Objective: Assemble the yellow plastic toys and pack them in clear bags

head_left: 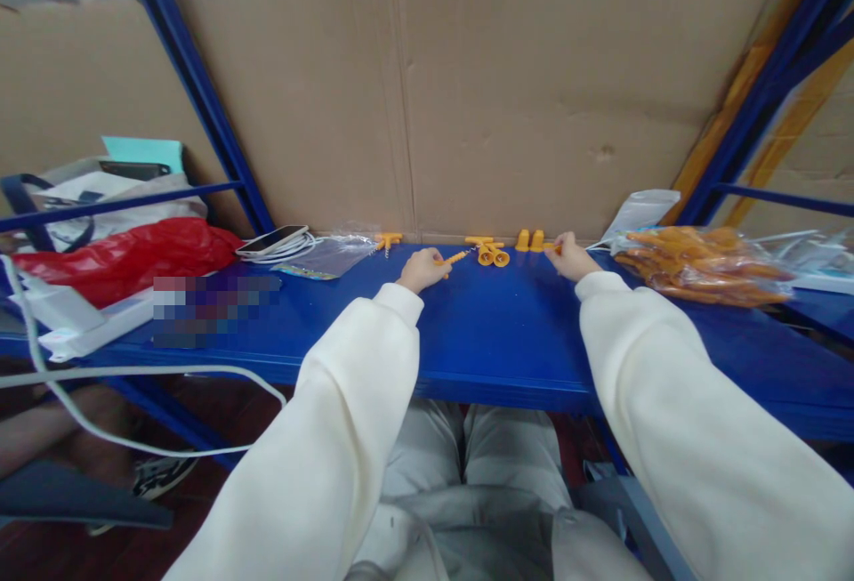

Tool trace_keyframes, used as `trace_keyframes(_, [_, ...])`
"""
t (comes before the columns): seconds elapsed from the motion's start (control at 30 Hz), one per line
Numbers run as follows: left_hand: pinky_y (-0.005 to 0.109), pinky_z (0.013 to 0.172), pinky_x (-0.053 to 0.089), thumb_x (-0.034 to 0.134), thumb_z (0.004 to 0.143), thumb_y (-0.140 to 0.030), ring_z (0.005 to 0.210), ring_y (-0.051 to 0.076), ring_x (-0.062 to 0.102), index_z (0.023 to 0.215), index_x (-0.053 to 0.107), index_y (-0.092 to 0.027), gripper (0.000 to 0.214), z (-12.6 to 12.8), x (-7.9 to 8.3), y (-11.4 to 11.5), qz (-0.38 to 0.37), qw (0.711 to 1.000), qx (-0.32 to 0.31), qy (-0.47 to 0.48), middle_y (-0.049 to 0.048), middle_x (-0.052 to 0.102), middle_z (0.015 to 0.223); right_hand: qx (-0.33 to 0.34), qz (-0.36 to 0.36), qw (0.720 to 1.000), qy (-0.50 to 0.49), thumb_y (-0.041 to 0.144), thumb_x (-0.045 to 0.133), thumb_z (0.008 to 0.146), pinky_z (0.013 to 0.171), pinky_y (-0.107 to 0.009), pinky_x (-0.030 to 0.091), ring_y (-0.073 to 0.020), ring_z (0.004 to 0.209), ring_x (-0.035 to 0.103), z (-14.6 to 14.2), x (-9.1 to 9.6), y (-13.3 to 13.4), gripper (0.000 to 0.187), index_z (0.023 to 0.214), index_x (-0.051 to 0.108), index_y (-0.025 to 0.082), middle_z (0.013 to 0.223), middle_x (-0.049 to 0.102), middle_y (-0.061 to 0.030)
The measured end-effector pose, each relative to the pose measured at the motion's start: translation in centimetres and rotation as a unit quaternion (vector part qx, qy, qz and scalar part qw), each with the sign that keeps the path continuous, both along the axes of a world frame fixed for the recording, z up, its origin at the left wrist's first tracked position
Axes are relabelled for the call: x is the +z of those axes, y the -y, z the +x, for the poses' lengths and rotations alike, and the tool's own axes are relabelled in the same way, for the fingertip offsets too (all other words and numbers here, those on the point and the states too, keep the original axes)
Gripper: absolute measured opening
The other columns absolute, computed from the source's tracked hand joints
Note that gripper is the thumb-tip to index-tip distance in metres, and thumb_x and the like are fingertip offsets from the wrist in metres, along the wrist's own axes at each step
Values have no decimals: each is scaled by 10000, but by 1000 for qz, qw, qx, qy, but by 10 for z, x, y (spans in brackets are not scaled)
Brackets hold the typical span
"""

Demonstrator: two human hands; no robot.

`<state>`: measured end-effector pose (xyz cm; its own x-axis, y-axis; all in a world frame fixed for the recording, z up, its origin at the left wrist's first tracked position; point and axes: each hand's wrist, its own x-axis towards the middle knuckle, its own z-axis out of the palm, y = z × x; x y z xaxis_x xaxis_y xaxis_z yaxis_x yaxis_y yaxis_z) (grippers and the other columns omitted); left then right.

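From the head view, we see both hands resting at the far edge of the blue counter (507,332), close to the cardboard wall (534,92). The left hand (420,270) is closed around an orange peg (457,257), whose tip points right toward a pair of round orange fittings (492,254). The right hand (570,256) is curled with its fingertips at a small orange piece (553,247); we cannot tell whether it grips it. Two orange caps (529,240) stand just beside that hand, a T-shaped piece (388,241) lies further left, and a bag of orange parts (700,265) sits on the right. A phone (272,239) lies far left.

We judge the loose fittings the risk: a nudge from the peg or a sleeve could scatter them.
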<state>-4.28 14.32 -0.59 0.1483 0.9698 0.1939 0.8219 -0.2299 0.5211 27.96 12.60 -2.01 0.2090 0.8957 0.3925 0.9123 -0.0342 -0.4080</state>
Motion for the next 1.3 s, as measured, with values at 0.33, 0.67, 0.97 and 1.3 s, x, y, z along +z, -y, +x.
trace_keyframes(0.33, [268, 773, 538, 726, 792, -171, 868, 213, 737, 1062, 729, -178, 270, -2, -6, -6, 104, 994, -30, 21, 78, 791, 918, 137, 86, 986, 36, 153, 623, 735, 915, -436, 564, -320, 1010, 717, -20, 3, -3, 352, 1083, 668, 172, 1086, 746, -159])
trace_keyframes(0.67, [245, 637, 548, 662, 806, -163, 580, 135, 647, 1112, 687, -160, 307, 1, -10, -10, 103, 984, -79, 124, -2, 705, 721, 277, 170, 944, 63, 173, 590, 798, 982, -544, 532, -315, 1086, 661, -38, 4, -1, 357, 1122, 731, 224, 1096, 741, -118])
trace_keyframes(0.97, [240, 637, 551, 669, 791, -168, 625, 141, 661, 1083, 695, -152, 294, 6, -7, -4, 118, 980, -96, 126, 1, 707, 743, 270, 158, 948, 61, 200, 587, 829, 1003, -559, 519, -319, 1100, 663, -42, 6, 3, 372, 1173, 728, 205, 1114, 733, -139])
trace_keyframes(1.3, [219, 651, 549, 666, 795, -176, 679, 144, 683, 1070, 703, -160, 278, 7, -8, -5, 150, 974, -103, 135, 0, 713, 740, 208, 167, 961, 77, 200, 586, 823, 1004, -534, 545, -334, 1066, 679, -33, 2, -1, 390, 1180, 741, 192, 1135, 717, -150])
